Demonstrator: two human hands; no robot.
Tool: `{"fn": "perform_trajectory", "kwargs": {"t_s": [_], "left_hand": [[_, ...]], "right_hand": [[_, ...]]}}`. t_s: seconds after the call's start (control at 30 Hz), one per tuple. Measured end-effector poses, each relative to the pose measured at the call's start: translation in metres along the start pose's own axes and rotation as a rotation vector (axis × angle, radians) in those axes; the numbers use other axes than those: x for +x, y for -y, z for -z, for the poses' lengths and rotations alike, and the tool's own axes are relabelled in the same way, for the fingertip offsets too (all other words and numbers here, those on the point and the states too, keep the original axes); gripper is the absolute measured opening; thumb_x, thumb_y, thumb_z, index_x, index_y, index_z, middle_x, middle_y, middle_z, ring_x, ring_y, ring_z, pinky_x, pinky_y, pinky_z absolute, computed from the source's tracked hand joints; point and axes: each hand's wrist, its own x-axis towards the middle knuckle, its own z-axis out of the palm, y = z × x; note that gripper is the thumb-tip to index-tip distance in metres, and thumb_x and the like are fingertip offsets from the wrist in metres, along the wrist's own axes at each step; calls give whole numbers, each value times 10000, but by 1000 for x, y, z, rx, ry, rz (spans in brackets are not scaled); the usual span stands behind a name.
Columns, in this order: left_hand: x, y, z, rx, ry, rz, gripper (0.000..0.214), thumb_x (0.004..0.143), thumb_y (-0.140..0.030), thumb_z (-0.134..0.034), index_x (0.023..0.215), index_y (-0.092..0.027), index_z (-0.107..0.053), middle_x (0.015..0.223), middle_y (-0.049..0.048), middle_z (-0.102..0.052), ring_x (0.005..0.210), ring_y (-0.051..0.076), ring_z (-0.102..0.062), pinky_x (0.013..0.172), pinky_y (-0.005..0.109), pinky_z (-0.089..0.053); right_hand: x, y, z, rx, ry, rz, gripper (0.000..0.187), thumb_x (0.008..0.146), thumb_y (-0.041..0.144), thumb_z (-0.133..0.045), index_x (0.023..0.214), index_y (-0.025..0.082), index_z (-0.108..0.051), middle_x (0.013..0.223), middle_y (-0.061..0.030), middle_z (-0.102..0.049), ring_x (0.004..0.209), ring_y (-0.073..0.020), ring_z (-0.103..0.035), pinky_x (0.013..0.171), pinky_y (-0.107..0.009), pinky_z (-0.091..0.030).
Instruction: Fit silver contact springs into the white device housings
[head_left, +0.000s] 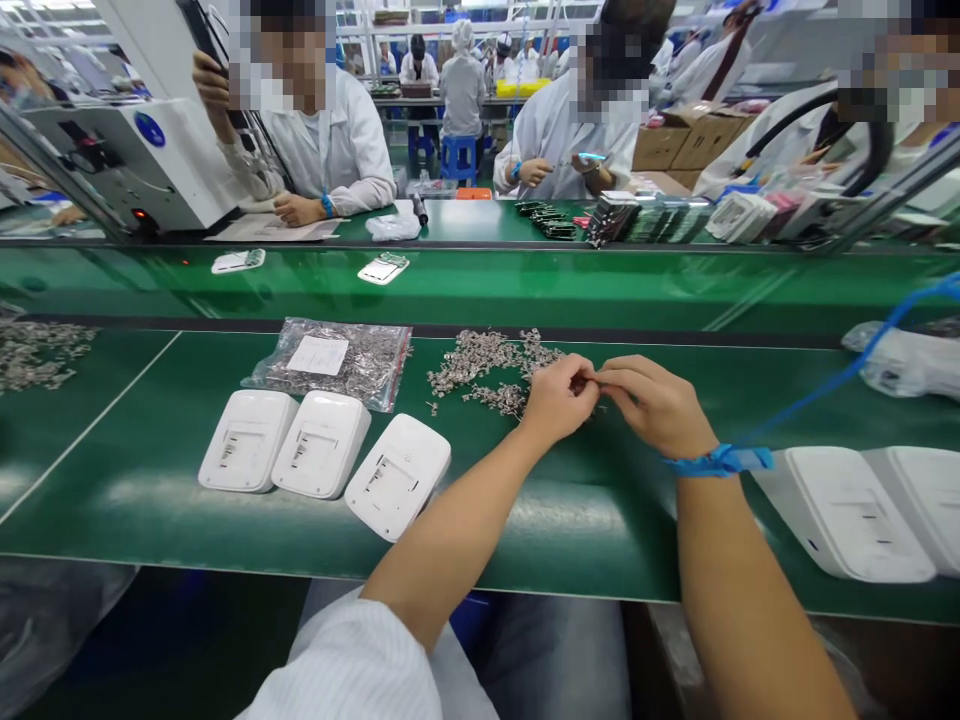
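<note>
My left hand (561, 397) and my right hand (651, 398) meet fingertip to fingertip above the green bench, both closed in a pinch. Whatever lies between the fingers is too small and covered to make out. Just beyond and left of my left hand spreads a pile of small silvery metal parts (480, 360). A clear zip bag (367, 365) full of similar parts lies left of the pile, with a white label on it. Nearer to me rest three white plastic housings (399, 478), the right one turned askew beside my left forearm. A blue wrist strap (720, 461) circles my right wrist.
More white housings (859, 515) stand at the right. Beyond the bench runs a green conveyor belt (480, 290) carrying two small white pieces with circuit boards (384, 268). A blue cord (847, 368) stretches rightward from my strap. Co-workers in white coats sit across the line.
</note>
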Motion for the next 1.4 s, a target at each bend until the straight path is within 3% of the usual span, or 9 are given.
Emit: {"fn": "perform_trajectory", "kwargs": {"t_s": [0.2, 0.4, 0.53, 0.67, 0.83, 0.97, 1.1, 1.27, 1.4], "left_hand": [[0, 1, 3, 50, 110, 29, 104, 812, -119, -593, 786, -213, -556, 694, -53, -559, 631, 99, -520, 645, 219, -430], [-2, 3, 2, 168, 170, -154, 115, 845, -112, -539, 783, -208, -545, 764, -2, -597, 729, 136, -559, 723, 254, -461], [-4, 1, 1, 185, 195, -203, 120, 859, -111, -521, 810, -205, -576, 801, 20, -624, 777, 148, -588, 763, 269, -480], [-3, -3, 1, 79, 119, -175, 111, 847, -125, -540, 778, -208, -565, 756, -4, -599, 707, 125, -561, 705, 255, -462], [2, -7, 4, -191, 71, 10, 95, 808, -173, -607, 753, -202, -535, 689, -49, -544, 590, 84, -483, 597, 234, -399], [5, -7, 9, -566, 191, 243, 281, 738, -315, -757, 761, -188, -507, 690, -55, -537, 616, 77, -510, 597, 222, -415], [6, -8, 11, -754, 291, 387, 458, 642, -421, -865, 795, -177, -509, 756, -36, -586, 703, 96, -599, 680, 244, -465], [6, -4, 8, -636, 233, 334, 391, 694, -410, -809, 780, -188, -499, 746, -34, -584, 674, 90, -554, 653, 242, -439], [4, 0, 6, -190, 73, 119, 144, 751, -155, -617, 712, -199, -487, 664, -56, -493, 605, 84, -434, 610, 241, -357]], "right_hand": [[-2, -2, 8, -6, 56, -4, 203, 969, 270, -490, 893, 250, -677, 955, -72, -701, 869, -231, -675, 778, -378, -559], [1, 2, 3, -22, 7, -127, 190, 895, 256, -507, 971, 223, -678, 826, -60, -695, 696, -210, -641, 669, -352, -532], [1, -2, 8, 140, 2, -352, 182, 858, 276, -547, 866, 219, -720, 765, -45, -710, 644, -196, -646, 619, -332, -531], [-1, -5, 13, 409, 32, -557, 204, 847, 334, -625, 933, 191, -743, 727, -34, -692, 577, -164, -612, 567, -306, -534], [-3, -6, 14, 499, 27, -357, 294, 907, 356, -624, 1169, 262, -720, 968, -51, -684, 778, -178, -640, 704, -335, -559], [-2, -10, 13, 457, 83, -245, 177, 905, 382, -658, 1000, 289, -776, 1091, -66, -682, 976, -236, -649, 809, -372, -556], [-1, -9, 9, 577, 28, -312, 146, 862, 396, -714, 885, 256, -749, 926, -51, -693, 843, -217, -659, 736, -360, -567], [0, -5, 4, 492, -49, -364, 155, 858, 372, -698, 859, 218, -699, 866, -50, -693, 768, -198, -642, 667, -329, -537], [1, 1, 0, 238, -43, -284, 95, 860, 299, -656, 849, 210, -687, 770, -34, -675, 667, -175, -607, 609, -309, -490]]}}
